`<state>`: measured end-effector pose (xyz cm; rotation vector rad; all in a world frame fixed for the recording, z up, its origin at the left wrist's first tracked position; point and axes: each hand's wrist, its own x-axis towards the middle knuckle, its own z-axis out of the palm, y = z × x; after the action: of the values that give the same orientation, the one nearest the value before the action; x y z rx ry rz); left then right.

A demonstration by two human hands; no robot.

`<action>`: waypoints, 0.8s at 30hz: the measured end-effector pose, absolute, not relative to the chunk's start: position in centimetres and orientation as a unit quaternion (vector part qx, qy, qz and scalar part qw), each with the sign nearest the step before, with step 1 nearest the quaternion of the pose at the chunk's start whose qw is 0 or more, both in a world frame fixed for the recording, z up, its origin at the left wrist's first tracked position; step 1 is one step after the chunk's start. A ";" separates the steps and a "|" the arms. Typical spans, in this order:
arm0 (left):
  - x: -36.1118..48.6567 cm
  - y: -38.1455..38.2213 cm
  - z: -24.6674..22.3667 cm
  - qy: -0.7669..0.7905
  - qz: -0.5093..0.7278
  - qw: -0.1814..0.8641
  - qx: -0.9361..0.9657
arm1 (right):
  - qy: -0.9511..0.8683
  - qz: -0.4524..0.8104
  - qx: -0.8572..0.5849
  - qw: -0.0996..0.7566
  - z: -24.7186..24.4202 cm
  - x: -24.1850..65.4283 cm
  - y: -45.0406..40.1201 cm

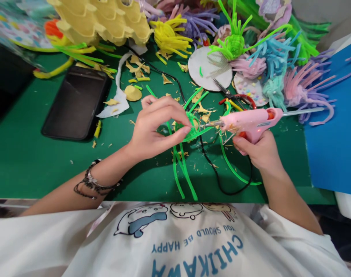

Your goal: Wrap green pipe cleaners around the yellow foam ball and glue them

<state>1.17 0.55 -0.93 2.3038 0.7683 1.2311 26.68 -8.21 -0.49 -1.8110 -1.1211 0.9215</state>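
Pink plastic glue gun (250, 120) (metal-tipped), fuzzy green stems (189, 137)

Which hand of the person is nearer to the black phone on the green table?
The left. The left hand is to the right of the black phone, apart from it; the right hand is farther right, holding the pink glue gun.

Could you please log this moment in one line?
left hand: at green pipe-cleaner bundle; right hand: holding pink hot-glue gun; nozzle: toward bundle
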 end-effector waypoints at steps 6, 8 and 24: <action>0.7 1.0 -0.9 0.259 0.471 0.201 0.819 | -0.435 0.368 -0.710 0.414 -0.3 26.9 -8.1; 0.6 1.2 -0.9 0.260 0.479 0.192 0.816 | -0.431 0.360 -0.712 0.422 -0.2 27.0 -8.1; -3.5 4.3 2.0 0.424 0.280 0.135 0.851 | -0.396 0.324 -0.671 0.536 0.8 29.6 -7.5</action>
<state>-3.52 4.30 2.04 2.4655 1.2284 0.8116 29.57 -7.53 0.84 -1.5989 -0.9433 0.7715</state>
